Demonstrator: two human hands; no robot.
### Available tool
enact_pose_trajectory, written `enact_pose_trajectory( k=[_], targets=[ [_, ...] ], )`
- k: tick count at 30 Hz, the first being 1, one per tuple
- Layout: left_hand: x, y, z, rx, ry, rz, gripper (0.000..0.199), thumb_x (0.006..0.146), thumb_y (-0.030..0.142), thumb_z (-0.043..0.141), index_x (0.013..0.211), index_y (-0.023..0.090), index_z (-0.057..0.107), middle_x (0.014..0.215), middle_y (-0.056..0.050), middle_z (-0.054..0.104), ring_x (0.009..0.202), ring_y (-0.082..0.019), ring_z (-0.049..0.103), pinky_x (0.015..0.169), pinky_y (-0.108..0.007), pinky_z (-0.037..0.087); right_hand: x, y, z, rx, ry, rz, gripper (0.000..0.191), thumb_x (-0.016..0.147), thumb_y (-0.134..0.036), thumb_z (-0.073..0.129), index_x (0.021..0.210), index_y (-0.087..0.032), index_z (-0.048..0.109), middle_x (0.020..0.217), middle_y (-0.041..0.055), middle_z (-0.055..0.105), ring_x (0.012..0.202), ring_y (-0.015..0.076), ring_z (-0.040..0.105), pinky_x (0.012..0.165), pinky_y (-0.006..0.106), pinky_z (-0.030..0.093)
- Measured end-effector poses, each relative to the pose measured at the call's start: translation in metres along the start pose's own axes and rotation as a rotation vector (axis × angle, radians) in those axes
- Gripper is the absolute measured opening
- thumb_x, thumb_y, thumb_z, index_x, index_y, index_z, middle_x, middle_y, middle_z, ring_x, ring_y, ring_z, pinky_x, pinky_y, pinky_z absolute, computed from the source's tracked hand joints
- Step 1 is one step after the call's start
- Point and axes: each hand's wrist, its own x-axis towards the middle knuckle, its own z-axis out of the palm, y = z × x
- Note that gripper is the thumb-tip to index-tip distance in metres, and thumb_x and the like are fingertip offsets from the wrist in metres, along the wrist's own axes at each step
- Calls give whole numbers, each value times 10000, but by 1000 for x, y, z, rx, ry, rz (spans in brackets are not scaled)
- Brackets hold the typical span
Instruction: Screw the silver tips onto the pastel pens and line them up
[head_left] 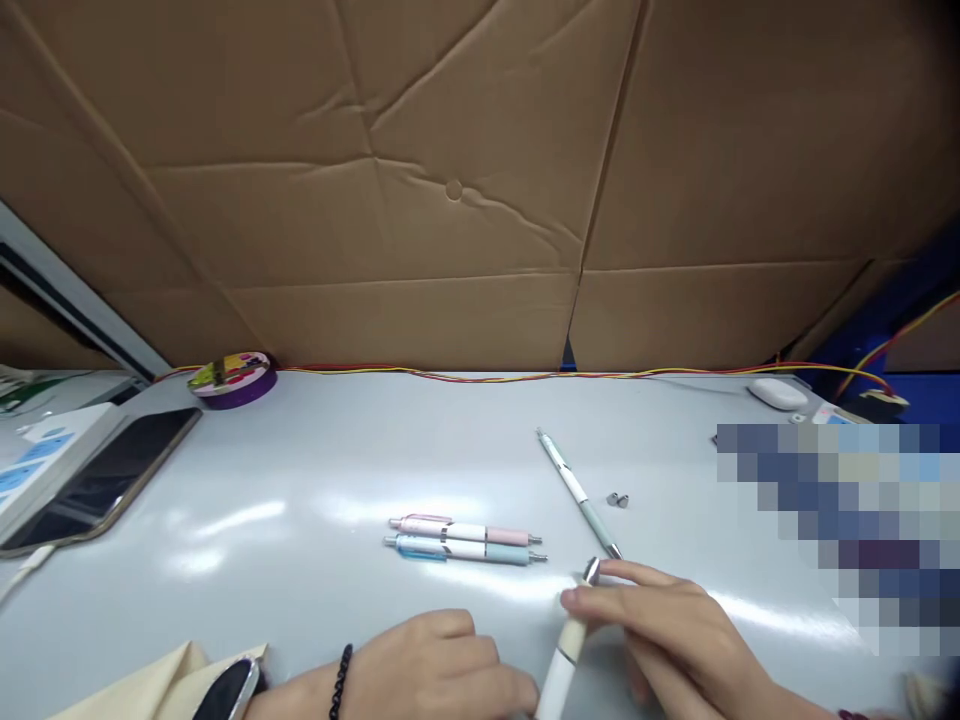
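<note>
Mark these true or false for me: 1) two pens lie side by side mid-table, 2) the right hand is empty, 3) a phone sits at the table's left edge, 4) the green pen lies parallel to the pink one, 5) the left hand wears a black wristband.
1. True. The pink pen and blue pen lie side by side.
2. False. The right hand holds a cream pen near its metal tip.
3. True. The phone lies at the left, screen dark.
4. False. The green pen lies at a slant, apart from the pair.
5. True. A black band circles the wrist of the left hand.
</note>
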Motion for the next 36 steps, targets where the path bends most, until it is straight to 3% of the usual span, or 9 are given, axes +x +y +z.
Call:
enact_pose_trajectory(
  k=[2,6,10,13,16,19,26,31,36],
  targets=[
    [1,-3,-2,82,84,29,114,945,303,518,1000,204,517,801,6,644,605,-126,532,599,-272,384,1,1,-1,75,-6,57,432,834,-69,447,1217,-249,538,859,24,733,744,153,712,671,240,598],
    [10,-8,-7,255,218,-17,423,907,552,454,1069,165,514,931,-74,617,737,-198,549,670,-328,392,8,3,-3,140,32,124,385,878,-104,464,1231,-256,490,542,-61,643,416,112,598,481,196,551],
    [31,-13,-7,380,154,-135,641,772,737,476,1043,159,535,900,-67,588,777,-237,536,696,-365,396,14,3,-12,105,114,-162,487,767,15,438,1148,-269,542,502,-78,630,428,111,617,690,259,585],
    [55,-17,-3,474,88,-171,642,688,765,549,913,163,552,825,-46,570,741,-232,524,658,-359,406,18,4,-21,100,126,-285,506,665,55,399,1035,-243,573,401,-124,559,438,110,637,949,380,488],
    [78,-22,3,571,45,-187,468,772,622,604,786,161,520,764,-37,549,730,-225,535,627,-336,413,19,10,-28,58,153,-311,355,656,60,383,741,-242,549,371,-119,538,625,126,709,1063,395,349],
    [91,-25,11,586,31,-179,360,817,508,618,784,166,513,743,-26,545,714,-209,545,602,-313,425,18,18,-30,43,182,-281,328,690,63,371,639,-242,482,345,-115,510,669,125,707,1064,370,313],
    [92,-25,20,561,36,-93,187,798,300,639,795,166,509,753,-27,554,677,-198,548,546,-285,448,21,27,-29,-2,259,-231,242,758,-54,418,830,-220,577,666,-18,697,751,185,642,875,397,419],
    [95,-28,28,546,47,4,46,834,126,531,866,159,529,755,-27,556,671,-193,545,526,-274,461,24,27,-28,-53,291,-244,279,772,-65,490,540,-218,515,774,0,735,831,205,612,780,376,473],
    [100,-28,29,523,61,95,37,870,163,496,878,158,532,840,-56,587,769,-195,576,640,-283,515,23,31,-27,-30,342,-197,401,778,-11,432,425,-201,441,808,-16,751,874,205,632,763,377,473]
  ],
)
